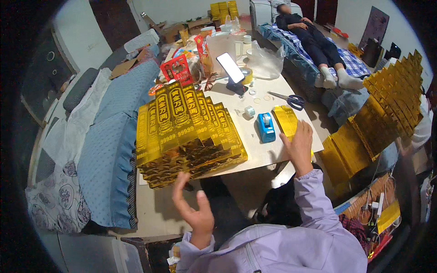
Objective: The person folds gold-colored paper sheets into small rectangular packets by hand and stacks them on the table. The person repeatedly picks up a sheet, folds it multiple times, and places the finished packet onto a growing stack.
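My left hand (196,213) is raised in front of a stack of gold foil-paper boxes (177,128), with its thumb and fingers apart and nothing in it. The boxes bear printed characters and stand in a stepped pile at the table's front left. Over a pile of folded gold foil paper (286,119) near the table's right edge lies my right hand (298,146). It covers the paper's near end, and I cannot see whether the fingers grip it. Just left of that paper stands a blue tape dispenser (266,128).
Scissors (290,99), a clear tape roll (249,111), a lit phone (230,67) and a plastic jug (222,51) occupy the white table (218,175). More gold paper pieces (368,126) stand at right. A person (307,34) lies on a daybed behind. A blue-covered sofa (106,153) flanks the left.
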{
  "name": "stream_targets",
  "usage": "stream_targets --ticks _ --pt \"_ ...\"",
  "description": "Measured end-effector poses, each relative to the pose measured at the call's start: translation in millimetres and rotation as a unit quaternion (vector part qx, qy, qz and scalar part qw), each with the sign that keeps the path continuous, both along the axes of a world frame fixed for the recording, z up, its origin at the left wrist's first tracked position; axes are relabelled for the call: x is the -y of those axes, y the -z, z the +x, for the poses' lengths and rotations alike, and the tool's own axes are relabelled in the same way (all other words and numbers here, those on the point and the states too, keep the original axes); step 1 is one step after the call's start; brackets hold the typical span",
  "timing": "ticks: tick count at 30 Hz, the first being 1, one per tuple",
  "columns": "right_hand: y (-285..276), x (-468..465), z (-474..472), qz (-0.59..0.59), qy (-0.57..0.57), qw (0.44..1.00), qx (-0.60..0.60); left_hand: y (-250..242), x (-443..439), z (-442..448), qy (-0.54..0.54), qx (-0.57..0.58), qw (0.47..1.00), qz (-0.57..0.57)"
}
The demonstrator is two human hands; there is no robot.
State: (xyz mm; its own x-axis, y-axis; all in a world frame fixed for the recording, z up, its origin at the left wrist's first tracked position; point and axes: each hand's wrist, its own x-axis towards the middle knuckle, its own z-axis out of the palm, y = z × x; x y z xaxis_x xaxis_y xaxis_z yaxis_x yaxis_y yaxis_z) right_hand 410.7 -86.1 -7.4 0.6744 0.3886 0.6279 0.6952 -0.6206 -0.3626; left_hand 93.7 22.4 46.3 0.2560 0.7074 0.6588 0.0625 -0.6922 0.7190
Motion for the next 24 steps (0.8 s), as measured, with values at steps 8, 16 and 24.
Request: stream_targets --ticks 8,16,24 --pt "42 27 13 -0.205 0.082 0.974 -0.057 20 30 13 0.098 -0.105 0.99 -0.005" --pt "33 26 11 -0.245 0.075 0.966 -0.018 23 39 12 0.12 -0.121 0.985 -0.015" --pt "27 16 9 -0.266 0.087 0.96 -0.027 30 44 10 0.137 -0.11 0.984 -0.038"
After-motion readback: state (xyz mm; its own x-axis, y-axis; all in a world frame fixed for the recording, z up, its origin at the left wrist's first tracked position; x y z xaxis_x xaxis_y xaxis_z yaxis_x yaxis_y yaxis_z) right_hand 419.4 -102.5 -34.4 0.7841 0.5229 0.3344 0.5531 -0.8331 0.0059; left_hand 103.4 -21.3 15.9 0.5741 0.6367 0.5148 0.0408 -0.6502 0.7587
